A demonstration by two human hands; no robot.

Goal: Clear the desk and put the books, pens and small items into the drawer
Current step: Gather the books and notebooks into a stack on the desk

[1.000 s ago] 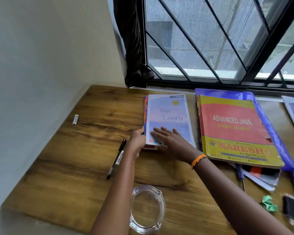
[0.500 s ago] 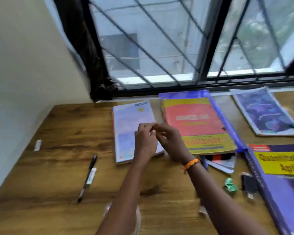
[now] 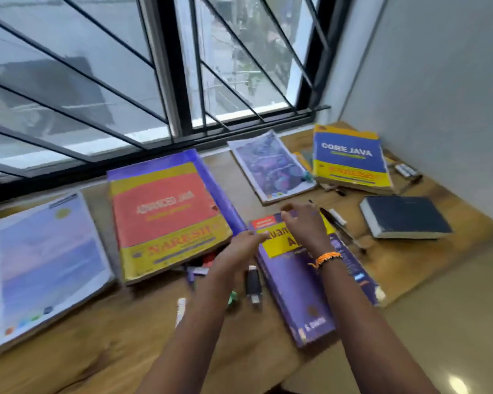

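Several books lie on the wooden desk (image 3: 97,345). A thick purple book with a yellow label (image 3: 296,280) lies in the middle. My left hand (image 3: 236,251) reaches to its far left corner with fingers stretched. My right hand (image 3: 305,223), with an orange wristband, hovers over its far end, fingers loosely bent; contact is blurred. To the left lie the red and yellow Advanced Java book (image 3: 165,220) and a pale blue book (image 3: 46,268). Further back lie a purple-patterned book (image 3: 271,166), the Core Java book (image 3: 350,160) and a dark blue book (image 3: 404,217).
A black USB stick (image 3: 253,282), a green crumpled scrap (image 3: 232,298), a small white item (image 3: 180,308) and a purple pen (image 3: 191,275) lie beside my left forearm. Black pens (image 3: 336,220) lie right of my right hand. A barred window runs behind; a wall stands at right.
My view has swung right along the desk. Both hands left the pale blue book and moved right to the purple book.
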